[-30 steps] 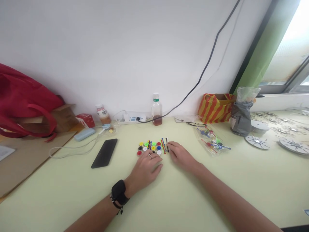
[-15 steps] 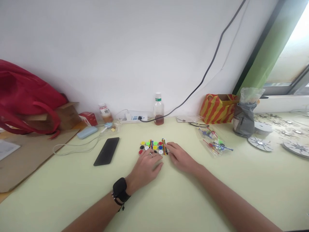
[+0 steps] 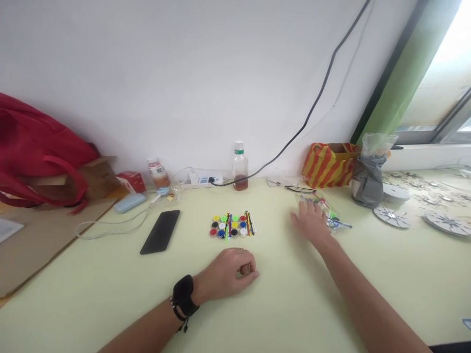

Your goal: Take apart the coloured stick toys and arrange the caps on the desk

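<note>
Several small coloured discs (image 3: 227,227) lie in neat rows on the pale green table (image 3: 275,304), with thin coloured sticks (image 3: 249,222) laid beside and across them. My left hand (image 3: 230,272), a black watch on its wrist, rests on the table just in front of the discs, its fingers curled into a loose fist with nothing showing in them. Off to the right, my right hand (image 3: 311,221) lies flat with spread fingers on a clear plastic bag (image 3: 333,217) of more coloured pieces.
A black phone (image 3: 160,231) lies left of the discs. Along the wall stand a bottle (image 3: 239,167), a power strip (image 3: 201,179), a small jar (image 3: 156,173), a red box and a red bag (image 3: 35,152). A striped bag (image 3: 328,163), a grey bundle (image 3: 368,179) and white paper flowers sit right.
Both hands left the discs and sticks. My left hand drew back toward me and closed into a fist; my right hand swung right onto the plastic bag.
</note>
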The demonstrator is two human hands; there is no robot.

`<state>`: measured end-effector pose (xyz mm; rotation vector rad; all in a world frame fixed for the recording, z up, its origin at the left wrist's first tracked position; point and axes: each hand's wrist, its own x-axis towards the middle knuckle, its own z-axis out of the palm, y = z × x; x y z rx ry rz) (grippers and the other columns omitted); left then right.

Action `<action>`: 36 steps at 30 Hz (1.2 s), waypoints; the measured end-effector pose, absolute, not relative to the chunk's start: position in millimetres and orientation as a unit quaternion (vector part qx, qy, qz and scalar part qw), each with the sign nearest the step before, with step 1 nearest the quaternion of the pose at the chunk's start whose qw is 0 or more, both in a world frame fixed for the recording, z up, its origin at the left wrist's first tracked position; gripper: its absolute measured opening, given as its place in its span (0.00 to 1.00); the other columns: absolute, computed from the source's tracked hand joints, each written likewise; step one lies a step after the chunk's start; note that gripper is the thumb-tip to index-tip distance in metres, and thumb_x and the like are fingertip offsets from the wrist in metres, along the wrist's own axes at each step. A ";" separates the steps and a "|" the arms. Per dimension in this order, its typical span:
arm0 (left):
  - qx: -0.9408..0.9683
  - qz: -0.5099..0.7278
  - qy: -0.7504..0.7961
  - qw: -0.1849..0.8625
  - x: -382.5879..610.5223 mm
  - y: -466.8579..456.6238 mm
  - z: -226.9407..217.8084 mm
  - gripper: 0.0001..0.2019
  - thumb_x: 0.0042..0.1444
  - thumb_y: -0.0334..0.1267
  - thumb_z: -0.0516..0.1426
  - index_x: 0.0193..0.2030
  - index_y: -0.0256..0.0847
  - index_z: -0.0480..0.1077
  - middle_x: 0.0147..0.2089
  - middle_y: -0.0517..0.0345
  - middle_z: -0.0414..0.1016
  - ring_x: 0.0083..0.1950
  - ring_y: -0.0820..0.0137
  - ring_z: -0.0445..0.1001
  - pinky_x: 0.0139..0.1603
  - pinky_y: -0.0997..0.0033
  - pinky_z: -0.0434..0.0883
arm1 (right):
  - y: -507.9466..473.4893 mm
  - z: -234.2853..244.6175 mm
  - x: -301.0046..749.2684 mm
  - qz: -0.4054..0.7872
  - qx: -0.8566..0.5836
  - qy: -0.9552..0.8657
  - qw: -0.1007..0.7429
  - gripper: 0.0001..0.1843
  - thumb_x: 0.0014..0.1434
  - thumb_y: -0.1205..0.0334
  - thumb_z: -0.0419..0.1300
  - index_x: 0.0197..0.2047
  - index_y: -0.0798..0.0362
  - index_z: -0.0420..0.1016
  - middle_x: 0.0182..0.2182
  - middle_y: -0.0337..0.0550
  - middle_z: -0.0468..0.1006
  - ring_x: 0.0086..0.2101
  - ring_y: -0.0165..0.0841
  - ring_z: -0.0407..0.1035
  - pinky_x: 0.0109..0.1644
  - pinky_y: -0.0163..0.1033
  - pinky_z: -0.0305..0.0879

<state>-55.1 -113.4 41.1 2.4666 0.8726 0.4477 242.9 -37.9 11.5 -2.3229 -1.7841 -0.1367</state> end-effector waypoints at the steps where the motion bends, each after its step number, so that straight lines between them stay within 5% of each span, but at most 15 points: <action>1: 0.900 0.162 0.322 0.245 -55.2 -112.7 41.1 0.05 0.62 0.35 0.59 0.34 0.41 0.71 0.30 0.62 0.70 0.33 0.72 0.69 0.37 0.71 0.64 | -38.0 12.7 246.5 -0.039 -0.801 -0.591 0.085 0.24 0.70 0.54 0.54 0.63 0.60 0.69 0.61 0.68 0.69 0.63 0.60 0.60 0.61 0.64 0.58; 6: 0.896 0.157 0.329 0.252 -55.8 -109.7 39.6 0.05 0.63 0.36 0.59 0.35 0.41 0.72 0.30 0.63 0.70 0.33 0.72 0.67 0.38 0.71 0.63 | -44.6 20.2 231.8 -0.001 -0.775 -0.632 0.033 0.18 0.70 0.54 0.53 0.54 0.57 0.73 0.52 0.60 0.77 0.54 0.54 0.69 0.56 0.57 0.62; 12: 0.890 0.158 0.337 0.265 -55.8 -110.4 38.4 0.05 0.63 0.36 0.59 0.35 0.41 0.72 0.30 0.62 0.70 0.33 0.72 0.67 0.37 0.71 0.63 | -45.7 34.4 235.9 -0.050 -0.766 -0.628 0.129 0.16 0.72 0.57 0.49 0.54 0.52 0.74 0.54 0.55 0.77 0.55 0.46 0.69 0.52 0.46 0.65; 18: 0.885 0.166 0.340 0.272 -56.3 -108.9 35.7 0.05 0.62 0.36 0.60 0.35 0.40 0.72 0.31 0.62 0.70 0.32 0.73 0.67 0.36 0.72 0.63 | -35.9 29.3 270.8 0.057 -0.789 -0.607 0.071 0.13 0.69 0.58 0.55 0.39 0.55 0.78 0.48 0.55 0.80 0.49 0.46 0.74 0.44 0.43 0.65; 26: 0.864 0.175 0.368 0.297 -53.4 -107.0 35.3 0.05 0.62 0.36 0.59 0.35 0.41 0.73 0.29 0.63 0.69 0.29 0.74 0.65 0.32 0.73 0.62 | -27.2 74.1 261.5 0.082 -0.734 -0.644 0.199 0.08 0.63 0.62 0.59 0.32 0.51 0.76 0.34 0.44 0.81 0.34 0.36 0.74 0.36 0.38 0.62; 30: 0.859 0.172 0.380 0.298 -52.2 -106.3 35.5 0.05 0.61 0.36 0.59 0.34 0.40 0.73 0.29 0.63 0.69 0.29 0.74 0.65 0.31 0.73 0.61 | -17.1 112.9 263.9 0.123 -0.673 -0.685 0.251 0.11 0.57 0.55 0.67 0.28 0.51 0.74 0.29 0.42 0.80 0.29 0.34 0.73 0.30 0.36 0.62; 36: 0.859 0.168 0.393 0.282 -52.0 -106.9 36.2 0.05 0.61 0.36 0.59 0.34 0.41 0.73 0.29 0.63 0.70 0.30 0.73 0.66 0.31 0.73 0.61 | -8.2 140.2 276.8 0.248 -0.615 -0.686 0.297 0.07 0.55 0.65 0.64 0.38 0.50 0.71 0.31 0.42 0.82 0.32 0.36 0.77 0.29 0.34 0.64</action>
